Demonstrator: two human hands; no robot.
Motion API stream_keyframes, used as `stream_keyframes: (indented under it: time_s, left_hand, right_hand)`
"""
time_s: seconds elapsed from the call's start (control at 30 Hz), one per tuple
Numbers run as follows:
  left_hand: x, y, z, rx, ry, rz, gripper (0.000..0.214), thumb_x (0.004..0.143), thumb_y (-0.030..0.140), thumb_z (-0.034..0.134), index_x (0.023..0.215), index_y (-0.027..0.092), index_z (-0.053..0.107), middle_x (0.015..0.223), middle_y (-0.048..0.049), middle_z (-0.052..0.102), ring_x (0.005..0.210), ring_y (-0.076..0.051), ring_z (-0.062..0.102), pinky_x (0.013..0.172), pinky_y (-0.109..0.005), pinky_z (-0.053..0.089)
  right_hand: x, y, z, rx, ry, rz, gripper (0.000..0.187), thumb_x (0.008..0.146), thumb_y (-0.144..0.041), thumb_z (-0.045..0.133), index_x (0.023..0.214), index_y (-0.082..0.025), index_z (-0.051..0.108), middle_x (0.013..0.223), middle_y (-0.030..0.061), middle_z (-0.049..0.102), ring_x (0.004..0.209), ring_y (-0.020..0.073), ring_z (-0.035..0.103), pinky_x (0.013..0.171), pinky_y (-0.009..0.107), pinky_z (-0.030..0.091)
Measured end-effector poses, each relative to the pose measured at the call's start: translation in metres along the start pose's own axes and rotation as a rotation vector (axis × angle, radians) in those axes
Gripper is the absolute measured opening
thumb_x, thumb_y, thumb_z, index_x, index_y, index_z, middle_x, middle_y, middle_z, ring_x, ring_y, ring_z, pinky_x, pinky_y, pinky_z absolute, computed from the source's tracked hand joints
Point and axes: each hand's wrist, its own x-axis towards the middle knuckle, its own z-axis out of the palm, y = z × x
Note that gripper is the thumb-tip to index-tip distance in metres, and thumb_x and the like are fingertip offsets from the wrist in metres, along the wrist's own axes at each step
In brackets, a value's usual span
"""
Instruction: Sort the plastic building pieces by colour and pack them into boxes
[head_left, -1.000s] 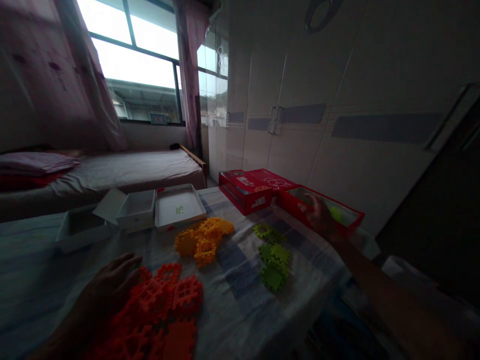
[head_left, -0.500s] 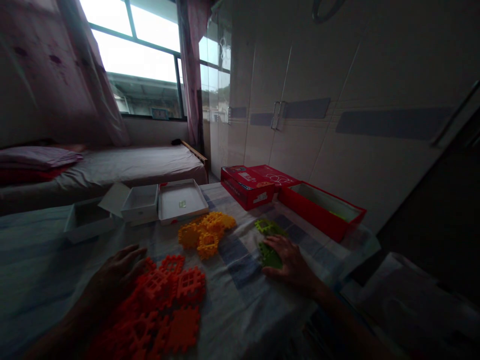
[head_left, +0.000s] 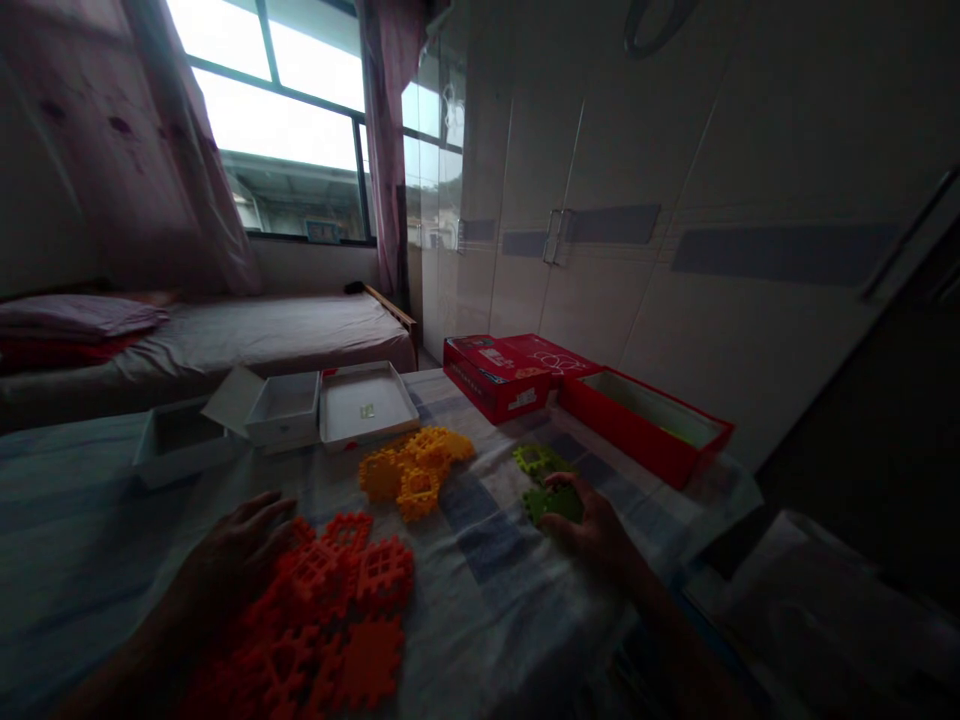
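My right hand [head_left: 596, 525] has its thumb and fingers closed around the edge of a dark green interlocking plastic tile [head_left: 544, 503]. Just behind that one lies a lighter green tile [head_left: 536, 458] with notched edges. On the left, my left hand [head_left: 244, 535] rests with fingers stretched out at the edge of a pile of orange-red interlocking tiles [head_left: 371, 655]; some of these have window-like cut-outs. A smaller heap of yellow tiles [head_left: 420, 465] sits between the hands, farther back, touched by neither.
Along the back stand an open white box [head_left: 180, 460], a smaller white box [head_left: 281, 432] and a shallow white lid [head_left: 409, 410]. A closed red box [head_left: 495, 400] and an open red box [head_left: 660, 450] holding something green are at the right. A checked cloth [head_left: 450, 620] covers the table.
My right hand has shifted slightly right and drawn back from lying over the green tile to gripping its edge. My left hand has stayed in place.
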Motion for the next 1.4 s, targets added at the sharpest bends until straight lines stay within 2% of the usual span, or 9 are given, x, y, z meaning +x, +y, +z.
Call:
stream_keyframes:
  time_s: [0.3,0.47,0.57,0.73,0.87,0.97,1.13,1.27,1.4]
  left_hand:
    - [0.001,0.000,0.004,0.027,0.041,0.014,0.035,0.082,0.026,0.037,0.094,0.021,0.070,0.110,-0.0081,0.066,0.111,-0.023,0.055,0.089,-0.033,0.049]
    - [0.000,-0.003,0.011,0.013,0.061,-0.026,0.034,0.083,0.027,0.038,0.093,0.021,0.070,0.110,-0.0091,0.066,0.110,-0.024,0.056,0.088,-0.035,0.050]
    - [-0.001,-0.005,0.012,0.038,0.064,0.019,0.034,0.082,0.027,0.039,0.091,0.021,0.071,0.111,-0.0092,0.066,0.113,-0.025,0.055,0.090,-0.036,0.049]
    - [-0.003,-0.006,0.012,0.040,0.048,-0.008,0.036,0.083,0.025,0.037,0.097,0.021,0.070,0.115,-0.0070,0.065,0.115,-0.022,0.053,0.092,-0.031,0.047]
    - [-0.002,-0.004,0.011,0.033,0.053,-0.065,0.039,0.085,0.028,0.034,0.102,0.021,0.068,0.116,-0.0058,0.064,0.115,-0.021,0.054,0.092,-0.029,0.047]
    - [0.001,-0.001,0.007,0.005,0.021,-0.119,0.037,0.082,0.031,0.037,0.100,0.024,0.069,0.113,-0.0045,0.066,0.109,-0.020,0.057,0.089,-0.029,0.050]
    - [0.000,0.000,0.002,-0.019,0.043,-0.029,0.035,0.081,0.027,0.038,0.093,0.023,0.070,0.111,-0.0054,0.066,0.112,-0.021,0.054,0.089,-0.031,0.049]
    - [0.001,0.003,-0.001,-0.024,0.037,-0.013,0.039,0.083,0.029,0.034,0.092,0.020,0.071,0.112,-0.0098,0.065,0.113,-0.024,0.054,0.088,-0.035,0.050]
    - [0.004,0.006,-0.005,-0.057,0.013,-0.134,0.041,0.084,0.034,0.033,0.100,0.018,0.068,0.113,-0.0113,0.064,0.107,-0.023,0.059,0.086,-0.033,0.051]
  right_hand:
    - [-0.003,-0.002,0.000,0.011,0.004,-0.167,0.030,0.073,-0.023,0.058,0.102,-0.025,0.053,0.100,0.0031,0.059,0.094,0.0203,0.058,0.085,0.037,0.046]
    - [0.004,0.002,-0.011,0.216,0.136,0.009,0.029,0.071,-0.031,0.059,0.099,-0.024,0.053,0.093,0.0026,0.061,0.078,0.0173,0.061,0.067,0.030,0.052]
    - [0.035,0.007,-0.041,0.257,0.329,0.020,0.037,0.066,-0.037,0.064,0.099,-0.023,0.055,0.090,0.0032,0.061,0.076,0.0164,0.060,0.067,0.029,0.052]
    - [0.127,0.031,-0.121,0.251,0.689,0.014,0.057,0.056,-0.048,0.067,0.101,-0.017,0.052,0.089,0.0055,0.059,0.073,0.0177,0.058,0.066,0.036,0.050]
    - [0.168,0.053,-0.151,-0.159,0.791,0.144,0.072,0.052,-0.054,0.067,0.106,-0.010,0.051,0.105,0.0201,0.056,0.101,0.0317,0.053,0.083,0.048,0.043]
    - [0.157,0.059,-0.126,-0.277,0.693,0.085,0.066,0.058,-0.052,0.065,0.108,-0.011,0.054,0.119,0.0222,0.051,0.112,0.0343,0.046,0.091,0.049,0.037]
    - [0.105,0.047,-0.042,-0.228,0.031,-0.093,0.049,0.074,-0.055,0.052,0.105,-0.018,0.059,0.108,0.0118,0.060,0.097,0.0231,0.057,0.083,0.035,0.045]
    - [0.082,0.029,0.002,-0.571,0.071,-0.030,0.049,0.075,-0.061,0.050,0.092,-0.017,0.063,0.094,0.0135,0.061,0.095,0.0267,0.056,0.083,0.038,0.042]
    - [0.078,0.019,0.016,-0.683,0.134,0.021,0.044,0.073,-0.058,0.055,0.087,-0.017,0.063,0.091,0.0143,0.059,0.090,0.0281,0.054,0.081,0.040,0.042]
